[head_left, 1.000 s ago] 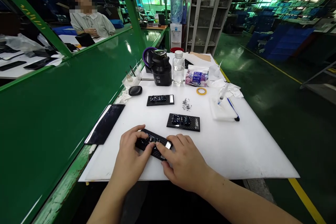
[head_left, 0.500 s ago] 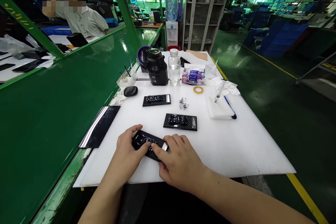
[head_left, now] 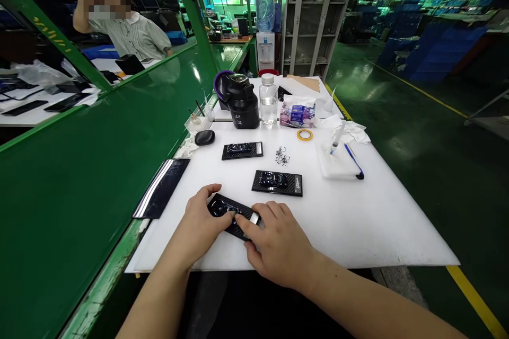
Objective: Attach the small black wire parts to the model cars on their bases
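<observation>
A dark model car on a black carbon-patterned base [head_left: 241, 212] lies at the front of the white table, tilted in my view. My left hand [head_left: 204, 214] grips its left end, with the thumb on the car. From the right, my right hand [head_left: 274, 235] holds the other end by the silver plate, its index finger pressed near the left thumb. Both hands partly hide the model. Just beyond lies a second model car on its base [head_left: 274, 183], and a third model car [head_left: 242, 150] sits farther back to the left. Small black parts [head_left: 282, 156] are scattered beside that one.
A black mouse-shaped object [head_left: 204, 137] and a glossy dark panel [head_left: 161, 189] are at the left. Behind stand a black flask [head_left: 244, 108], a clear bottle [head_left: 268, 103] and a tissue pack [head_left: 297, 115]. Yellow tape [head_left: 305, 135] and a blue pen [head_left: 352, 156] lie rightward. Another person [head_left: 131, 32] sits beyond the green partition.
The whole view has shifted slightly, so things appear a little farther right. Both hands keep their hold on the same model car, with hardly any change in finger position.
</observation>
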### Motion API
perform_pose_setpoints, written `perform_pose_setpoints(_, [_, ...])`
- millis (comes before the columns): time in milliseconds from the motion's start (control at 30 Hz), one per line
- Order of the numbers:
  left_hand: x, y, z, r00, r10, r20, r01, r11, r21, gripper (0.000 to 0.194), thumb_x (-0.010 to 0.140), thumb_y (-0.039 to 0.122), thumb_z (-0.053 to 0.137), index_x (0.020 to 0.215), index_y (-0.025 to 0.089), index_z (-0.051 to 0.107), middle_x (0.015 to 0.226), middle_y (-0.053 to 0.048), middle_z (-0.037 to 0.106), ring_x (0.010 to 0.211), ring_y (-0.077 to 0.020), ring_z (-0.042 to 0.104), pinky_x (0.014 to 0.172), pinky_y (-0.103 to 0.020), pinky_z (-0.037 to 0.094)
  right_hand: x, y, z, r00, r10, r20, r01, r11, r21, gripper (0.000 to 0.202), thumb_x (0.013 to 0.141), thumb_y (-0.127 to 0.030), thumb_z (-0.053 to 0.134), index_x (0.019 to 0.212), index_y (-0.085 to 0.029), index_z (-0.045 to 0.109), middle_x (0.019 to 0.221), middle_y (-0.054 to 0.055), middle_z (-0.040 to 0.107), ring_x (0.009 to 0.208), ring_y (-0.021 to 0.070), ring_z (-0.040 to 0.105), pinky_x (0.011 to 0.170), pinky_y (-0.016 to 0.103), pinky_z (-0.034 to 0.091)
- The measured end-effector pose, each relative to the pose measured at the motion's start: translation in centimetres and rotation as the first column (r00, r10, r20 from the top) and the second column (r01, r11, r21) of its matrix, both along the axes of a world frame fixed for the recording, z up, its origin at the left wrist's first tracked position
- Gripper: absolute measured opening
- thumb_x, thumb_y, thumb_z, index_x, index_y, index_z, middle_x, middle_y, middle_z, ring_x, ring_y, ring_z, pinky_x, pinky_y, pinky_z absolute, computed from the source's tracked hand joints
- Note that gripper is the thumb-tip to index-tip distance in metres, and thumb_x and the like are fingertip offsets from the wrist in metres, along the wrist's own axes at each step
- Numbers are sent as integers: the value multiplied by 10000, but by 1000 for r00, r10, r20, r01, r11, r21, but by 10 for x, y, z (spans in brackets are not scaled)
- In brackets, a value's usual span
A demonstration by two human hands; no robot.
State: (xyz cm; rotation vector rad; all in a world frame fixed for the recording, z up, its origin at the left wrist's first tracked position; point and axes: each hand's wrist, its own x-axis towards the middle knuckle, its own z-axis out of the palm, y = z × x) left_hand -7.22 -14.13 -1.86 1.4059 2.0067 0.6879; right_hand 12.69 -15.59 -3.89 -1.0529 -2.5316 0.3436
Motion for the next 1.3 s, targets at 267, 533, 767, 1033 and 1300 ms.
perform_pose_setpoints(267, [-7,-1,-1,993,-115,15,114,990,82,641,747,426,645,1341,233,499,1413,-97,513,1344,-331,450,1134,-503,352,-3,2,1,1000,-8,30,6,999,48,497,884,-261,579,1378,-214,538,1189,143,557,1040,298,472,893,441,388])
perform_pose_setpoints(533, [-5,-11,-20,970,-59,237,-2,968,251,519,802,360,661,1284,236,514,1396,-89,550,1321,-285,486,1119,-468,373,-5,0,1,999,-26,39,24,998,53,490,871,-264,583,1359,-223,553,1183,146,551,1013,300,469,880,446,385])
perform_pose_setpoints(767, [0,-7,-8,988,-87,129,62,980,187,536,787,292,655,1294,227,494,1378,-78,554,1319,-253,477,1149,-451,337,-5,-1,-2,999,-32,31,30,998,56,525,855,-229,586,1379,-235,550,1185,146,551,1000,302,471,866,442,385])
perform_pose_setpoints(1033, [-9,-3,4,984,-174,-33,177,981,83,541,799,367,651,1301,228,503,1375,-80,547,1326,-274,474,1146,-479,349,-4,-2,-1,1000,-20,16,19,999,46,515,871,-262,590,1385,-237,548,1109,126,561,976,292,462,846,431,380])
perform_pose_setpoints(1300, [-25,-5,22,868,-482,-122,487,874,8,689,785,289,637,1444,279,436,1487,-80,470,1362,-284,466,1143,-449,390,-4,0,2,1000,-17,-21,18,999,42,455,880,-271,592,1333,-234,578,1067,116,572,958,288,477,829,433,404])
